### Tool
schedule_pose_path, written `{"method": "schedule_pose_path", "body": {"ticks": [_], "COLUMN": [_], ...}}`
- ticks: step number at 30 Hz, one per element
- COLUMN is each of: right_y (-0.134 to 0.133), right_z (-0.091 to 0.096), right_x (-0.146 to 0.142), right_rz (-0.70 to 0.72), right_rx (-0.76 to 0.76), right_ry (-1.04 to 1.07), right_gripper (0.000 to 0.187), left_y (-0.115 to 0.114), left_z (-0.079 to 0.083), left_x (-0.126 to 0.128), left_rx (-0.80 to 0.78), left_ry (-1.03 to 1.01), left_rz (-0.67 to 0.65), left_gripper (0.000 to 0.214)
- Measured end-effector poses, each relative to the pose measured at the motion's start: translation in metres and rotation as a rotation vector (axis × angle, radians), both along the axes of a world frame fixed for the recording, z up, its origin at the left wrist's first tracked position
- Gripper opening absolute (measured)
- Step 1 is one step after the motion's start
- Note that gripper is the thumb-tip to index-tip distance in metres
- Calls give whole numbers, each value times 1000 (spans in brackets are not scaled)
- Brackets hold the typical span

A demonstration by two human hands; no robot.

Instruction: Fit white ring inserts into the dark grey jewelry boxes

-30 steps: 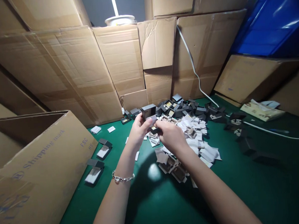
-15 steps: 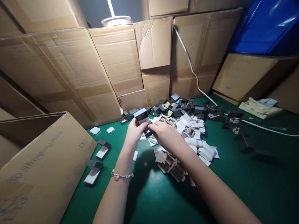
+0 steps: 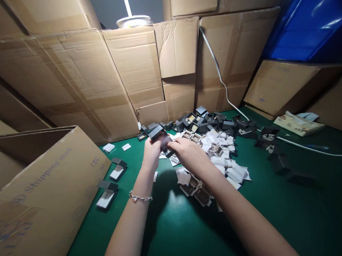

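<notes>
Left hand, right hand hold dark box, slanting up-left.

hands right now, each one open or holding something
Left hand: closed, holding a small dark grey box.
Right hand: curled at the box, cannot tell whether it grips it.

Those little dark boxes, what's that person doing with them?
A person's left hand holds a small dark box, and the right hand has its fingers at it. Behind the hands, more dark boxes lie heaped beside a pile of white paper pieces on a green mat. A few boxes sit apart, near a cardboard carton.
</notes>
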State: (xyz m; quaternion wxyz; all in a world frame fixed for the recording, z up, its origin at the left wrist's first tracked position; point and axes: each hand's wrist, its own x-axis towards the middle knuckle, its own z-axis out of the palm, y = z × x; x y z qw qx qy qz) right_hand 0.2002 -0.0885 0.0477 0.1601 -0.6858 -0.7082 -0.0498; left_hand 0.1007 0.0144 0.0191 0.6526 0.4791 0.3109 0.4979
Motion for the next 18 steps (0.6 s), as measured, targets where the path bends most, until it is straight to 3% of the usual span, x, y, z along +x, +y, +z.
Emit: {"method": "schedule_pose_path", "body": {"ticks": [3, 7, 9, 11, 14, 16, 18], "right_y": [-1, 4, 10, 17, 26, 27, 26], "right_z": [-1, -12, -20, -30, -47, -62, -79], "right_x": [4, 8, 9, 7, -5, -21, -38], "right_rz": [81, 180, 152, 99, 72, 135, 236], "right_rx": [32, 53, 39, -11, -176, -263, -279], "right_ry": [176, 510, 560, 493, 302, 212, 163], "right_gripper": [41, 91, 103, 99, 62, 45, 47], "left_y": [2, 8, 11, 15, 20, 22, 22], "left_z": [1, 6, 10, 14, 20, 23, 24], "left_x": [-2, -9, -12, -16, -21, -23, -25], "left_rx": [27, 38, -38, -176, -347, -389, -393], "left_ry": [-32, -190, -305, -392, -439, -461, -472], "left_rz": [22, 131, 240, 336, 316, 269, 253], "left_gripper": [37, 32, 26, 20, 8, 10, 10]}}
